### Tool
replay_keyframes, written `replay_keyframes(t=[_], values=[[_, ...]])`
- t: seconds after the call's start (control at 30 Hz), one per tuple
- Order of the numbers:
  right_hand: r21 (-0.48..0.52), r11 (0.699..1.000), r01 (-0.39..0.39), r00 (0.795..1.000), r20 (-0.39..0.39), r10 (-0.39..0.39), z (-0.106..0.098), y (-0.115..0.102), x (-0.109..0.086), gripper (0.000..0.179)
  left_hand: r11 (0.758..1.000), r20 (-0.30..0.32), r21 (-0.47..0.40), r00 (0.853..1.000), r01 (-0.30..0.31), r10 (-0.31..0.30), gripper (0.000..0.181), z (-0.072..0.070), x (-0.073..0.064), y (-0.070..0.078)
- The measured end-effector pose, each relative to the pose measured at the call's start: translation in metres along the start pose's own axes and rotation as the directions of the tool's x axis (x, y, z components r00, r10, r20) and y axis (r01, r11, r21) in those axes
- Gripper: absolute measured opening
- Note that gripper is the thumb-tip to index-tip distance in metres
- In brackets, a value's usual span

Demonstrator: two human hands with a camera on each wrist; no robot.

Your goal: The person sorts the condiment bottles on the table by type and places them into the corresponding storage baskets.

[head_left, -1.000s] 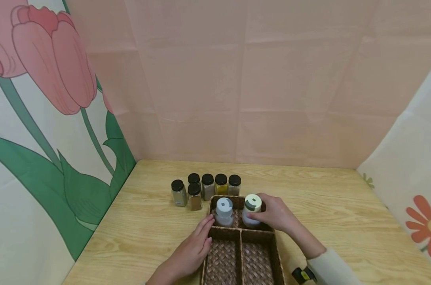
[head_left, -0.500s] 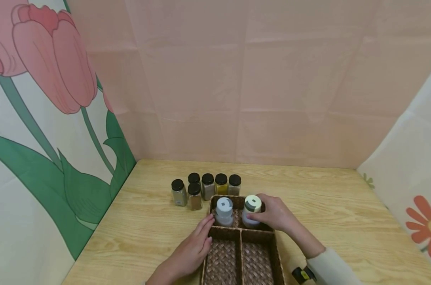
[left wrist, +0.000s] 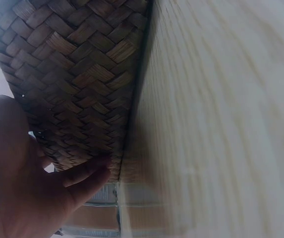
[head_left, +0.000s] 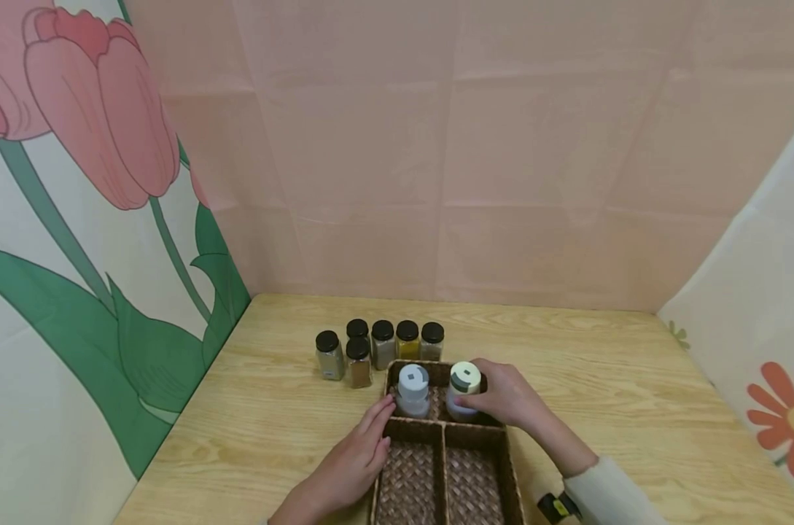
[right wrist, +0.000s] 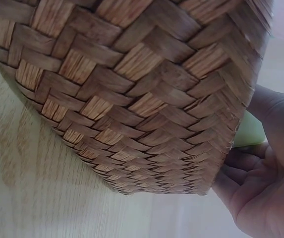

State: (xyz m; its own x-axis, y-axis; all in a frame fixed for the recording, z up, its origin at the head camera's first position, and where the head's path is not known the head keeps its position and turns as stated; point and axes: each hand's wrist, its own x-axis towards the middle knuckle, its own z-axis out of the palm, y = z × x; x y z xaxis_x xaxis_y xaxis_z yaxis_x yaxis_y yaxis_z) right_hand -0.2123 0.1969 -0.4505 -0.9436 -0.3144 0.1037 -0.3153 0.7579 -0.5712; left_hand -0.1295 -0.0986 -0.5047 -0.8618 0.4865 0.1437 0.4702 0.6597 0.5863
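Observation:
A brown woven basket [head_left: 444, 424] with dividers stands on the table. Two white-capped bottles are upright in its far compartment: a bottle with a pale blue-white cap [head_left: 413, 382] on the left, and one with a cream and grey-green cap [head_left: 465, 377] on the right. My right hand [head_left: 510, 394] grips the right bottle between thumb and fingers; its lower part is hidden in the basket. With fairly straight fingers, my left hand [head_left: 352, 459] rests on the basket's left side. In the left wrist view those fingertips [left wrist: 99, 166] touch the woven outer wall [left wrist: 77, 74].
Several black-lidded spice jars [head_left: 383, 344] stand just behind the basket and to its left. The wooden table [head_left: 567, 350] meets a pink cloth backdrop [head_left: 449, 182], with printed cloth at both sides. A black band [head_left: 557, 506] sits at the right wrist.

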Motion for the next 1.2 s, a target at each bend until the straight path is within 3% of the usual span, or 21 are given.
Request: replay_keyframes(t=[0.93,1.2], values=[[-0.055,0.997,-0.048,0.998,0.032,0.049,0.0045,-0.0025,0.0021,0.042,1.000,0.009,-0.007,1.000,0.001,-0.001,0.051,0.0025,0.0005,-0.0024],[-0.083,0.996,-0.015,0.999,0.035,0.018,0.0047,-0.0011,0.0038,0.041,1.000,0.007,-0.015,1.000,0.008,-0.007,0.051,0.0004,0.0004,-0.0008]])
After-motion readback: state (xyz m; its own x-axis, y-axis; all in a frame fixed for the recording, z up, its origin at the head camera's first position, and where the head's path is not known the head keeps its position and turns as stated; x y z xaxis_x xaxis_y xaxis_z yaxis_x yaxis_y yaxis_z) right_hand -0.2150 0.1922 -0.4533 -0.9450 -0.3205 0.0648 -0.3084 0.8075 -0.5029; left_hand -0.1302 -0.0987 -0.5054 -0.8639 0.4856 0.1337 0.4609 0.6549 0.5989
